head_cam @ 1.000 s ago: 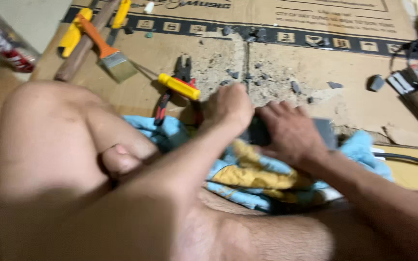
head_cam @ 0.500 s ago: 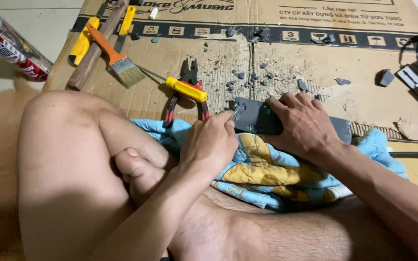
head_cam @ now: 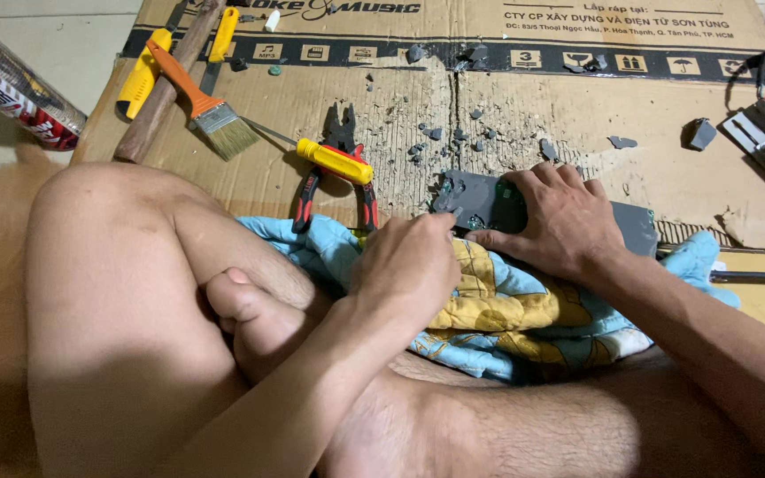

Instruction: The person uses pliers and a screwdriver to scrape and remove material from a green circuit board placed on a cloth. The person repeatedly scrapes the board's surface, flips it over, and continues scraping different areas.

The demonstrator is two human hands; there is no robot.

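Head view, right hand (head_cam: 560, 221) pressing grey casing (head_cam: 489, 199), long axis left-right; left hand (head_cam: 409, 261) beside

Under the right hand (head_cam: 560, 221) lies a dark grey box (head_cam: 489, 199) with small green spots showing at its left end. Below both hands, the cloth (head_cam: 506, 305) is light blue with mustard-yellow patches and thin dark outlines. Just left of the left hand (head_cam: 405, 265), the pliers (head_cam: 340, 173) are black with red grips, and a yellow-handled screwdriver (head_cam: 334, 161) with a red collar lies across them. Farther up and left, the brush (head_cam: 201, 97) has an orange handle and pale tan bristles. Above the hands, the cardboard (head_cam: 577, 115) is brown with a black band of white symbols, strewn with grey crumbs (head_cam: 453, 133). Far left, the can (head_cam: 15, 84) is red, white and silver.
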